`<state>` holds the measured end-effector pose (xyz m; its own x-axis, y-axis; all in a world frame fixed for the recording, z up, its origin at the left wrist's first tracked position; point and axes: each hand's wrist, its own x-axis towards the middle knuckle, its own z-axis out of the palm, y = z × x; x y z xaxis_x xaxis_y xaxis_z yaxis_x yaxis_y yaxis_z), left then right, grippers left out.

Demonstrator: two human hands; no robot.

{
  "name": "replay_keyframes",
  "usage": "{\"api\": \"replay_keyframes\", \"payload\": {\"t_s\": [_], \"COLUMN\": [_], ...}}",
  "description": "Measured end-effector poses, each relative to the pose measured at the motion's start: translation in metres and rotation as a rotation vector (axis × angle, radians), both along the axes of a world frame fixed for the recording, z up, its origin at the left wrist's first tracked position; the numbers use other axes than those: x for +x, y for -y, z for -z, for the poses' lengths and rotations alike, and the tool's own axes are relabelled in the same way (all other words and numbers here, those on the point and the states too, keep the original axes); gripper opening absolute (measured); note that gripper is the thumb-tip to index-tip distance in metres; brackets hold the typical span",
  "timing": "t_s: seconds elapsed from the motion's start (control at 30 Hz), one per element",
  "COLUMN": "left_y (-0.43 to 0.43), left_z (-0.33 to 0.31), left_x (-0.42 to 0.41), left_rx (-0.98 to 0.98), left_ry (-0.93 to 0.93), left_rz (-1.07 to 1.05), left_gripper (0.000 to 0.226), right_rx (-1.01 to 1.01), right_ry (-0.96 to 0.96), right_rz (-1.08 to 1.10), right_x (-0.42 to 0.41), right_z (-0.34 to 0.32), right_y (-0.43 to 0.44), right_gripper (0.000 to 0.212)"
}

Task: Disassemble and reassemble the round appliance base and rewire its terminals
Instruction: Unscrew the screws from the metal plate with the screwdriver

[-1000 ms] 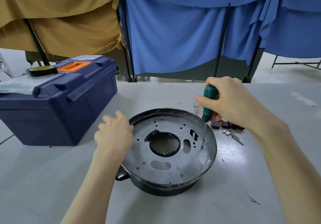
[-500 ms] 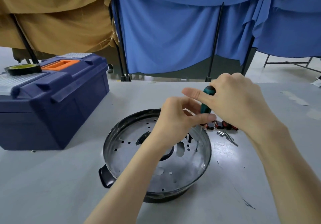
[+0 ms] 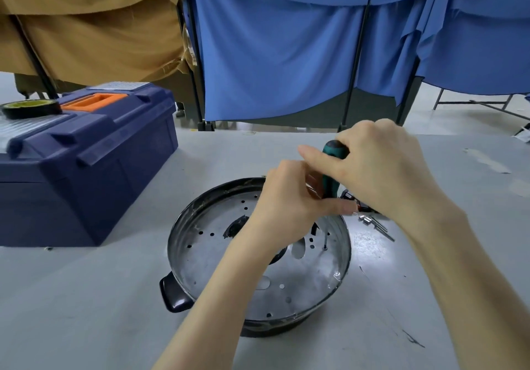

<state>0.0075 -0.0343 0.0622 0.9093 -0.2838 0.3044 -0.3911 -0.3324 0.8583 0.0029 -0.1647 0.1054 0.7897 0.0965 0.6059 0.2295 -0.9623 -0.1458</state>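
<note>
The round appliance base (image 3: 200, 255) sits on the grey table, a black-rimmed metal pan with a perforated plate, a central hole and a black handle at its near left. A green-handled screwdriver (image 3: 332, 166) stands nearly upright over the plate's right side, its tip at a screw hole. My right hand (image 3: 381, 168) grips the top of the handle. My left hand (image 3: 289, 200) reaches across the base and pinches the screwdriver low on the handle. The shaft is partly hidden behind my left hand.
A dark blue toolbox (image 3: 86, 163) with an orange latch stands at the left, a roll of tape (image 3: 28, 108) on its lid. Loose metal screws and pins (image 3: 372, 224) and small red-black parts (image 3: 348, 196) lie right of the base. Blue and tan curtains hang behind the table.
My left hand left the base's left rim, crossed over the plate and took hold of the screwdriver under my right hand. The screwdriver stays over the same hole.
</note>
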Motion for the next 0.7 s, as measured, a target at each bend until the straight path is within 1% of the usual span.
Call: {"api": "replay_keyframes", "payload": {"t_s": [0.03,0.1,0.23,0.3,0.33,0.37,0.4,0.43,0.47,0.53,0.57,0.63,0.7], "left_y": [0.0,0.001,0.003,0.001,0.0,-0.001,0.0,0.001,0.003,0.006,0.007,0.007,0.004], "left_z": [-0.001,-0.002,-0.001,0.0,0.0,-0.001,0.0,0.0,0.001,0.002,0.002,0.001,0.002], "left_x": [0.0,0.001,0.0,0.0,0.0,-0.002,-0.003,-0.004,-0.006,-0.006,-0.005,-0.004,-0.003], "left_rx": [0.01,0.018,0.022,-0.039,-0.067,-0.091,-0.092,-0.072,-0.037,0.0,-0.008,-0.03,-0.07], "left_ry": [0.002,-0.023,-0.093,-0.106,-0.108,-0.109,-0.1,-0.091,-0.071,-0.021,-0.015,-0.043,-0.088], "left_rz": [-0.011,-0.001,0.045,0.067,0.078,0.088,0.09,0.075,0.046,0.004,-0.006,-0.01,-0.012], "left_gripper": [0.031,0.023,0.019,0.019,0.023,0.025,0.022,0.019,0.022,0.03,0.028,0.017,0.015], "right_rx": [0.006,0.081,0.271,0.311,0.316,0.325,0.346,0.365,0.358,0.262,0.218,0.179,0.161], "right_ry": [-0.019,-0.076,-0.222,-0.271,-0.261,-0.233,-0.203,-0.173,-0.137,-0.04,-0.004,-0.016,-0.085], "right_rz": [-0.009,-0.099,-0.381,-0.458,-0.468,-0.457,-0.433,-0.4,-0.355,-0.237,-0.17,-0.067,-0.08], "right_x": [0.0,0.0,-0.009,-0.013,-0.014,-0.012,-0.01,-0.008,-0.006,-0.003,-0.001,0.001,0.001], "right_z": [0.001,-0.002,-0.016,-0.018,-0.017,-0.015,-0.014,-0.012,-0.011,-0.007,-0.004,0.001,0.002], "right_y": [-0.001,0.004,0.02,0.022,0.022,0.02,0.018,0.015,0.013,0.008,0.005,0.002,0.004], "right_gripper": [0.064,0.066,0.04,0.024,0.019,0.021,0.028,0.035,0.041,0.047,0.049,0.054,0.057]}}
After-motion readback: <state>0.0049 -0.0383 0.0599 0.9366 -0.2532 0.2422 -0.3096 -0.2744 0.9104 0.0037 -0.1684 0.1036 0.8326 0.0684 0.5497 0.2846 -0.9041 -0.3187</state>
